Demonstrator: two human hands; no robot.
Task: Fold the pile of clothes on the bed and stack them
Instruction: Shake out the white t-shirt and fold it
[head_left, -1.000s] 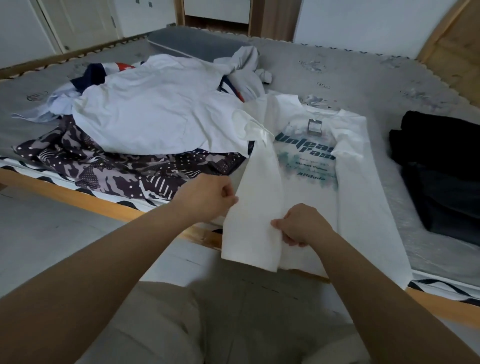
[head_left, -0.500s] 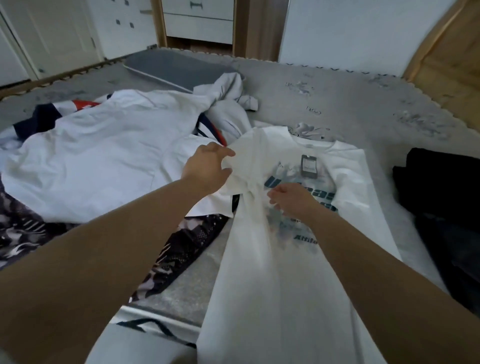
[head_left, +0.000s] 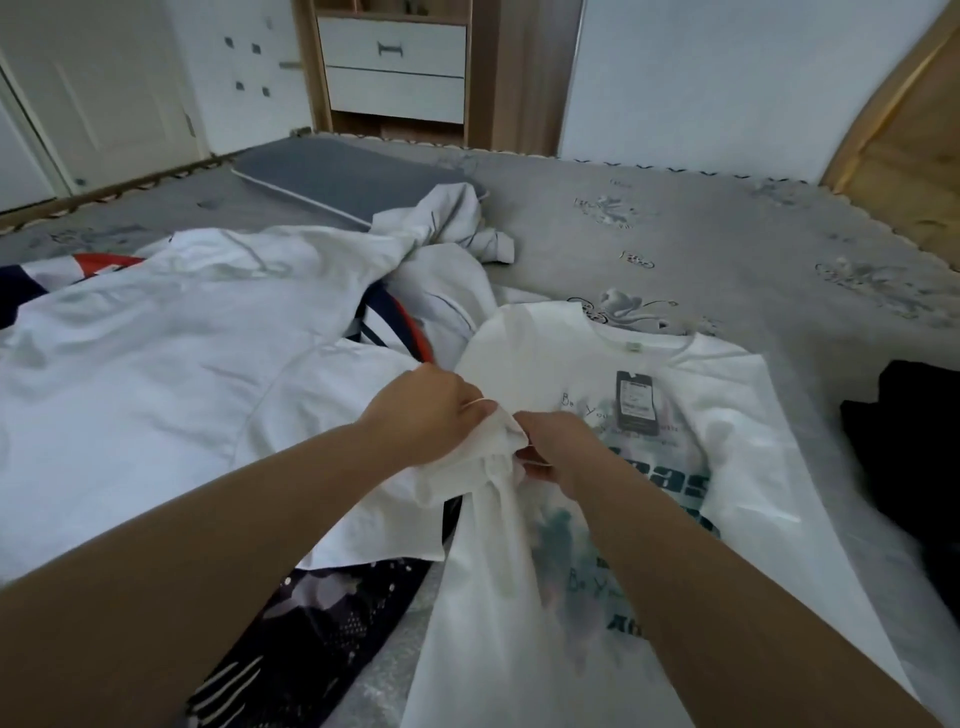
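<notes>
Left hand (head_left: 426, 410) and right hand (head_left: 561, 452) pinch white T-shirt (head_left: 727, 426), fingertips hidden

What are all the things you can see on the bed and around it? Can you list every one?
white printed T-shirt with teal lettering: one, white, flat on the bed in front, one side gathered up
dark hang tag: one, dark grey, on the T-shirt's chest
large white garment: one, white, spread on the pile at left
camouflage patterned garment: one, dark purple-grey, under the white one
navy, red and white garment: one, far left of the pile
crumpled pale grey garment: one, behind the pile
black clothes: dark heap, count unclear, right edge
grey patterned mattress: one, grey
grey pillow: one, far side
white drawers: two, by the wall
left hand: grips the T-shirt's gathered fabric
right hand: grips the same fabric
</notes>
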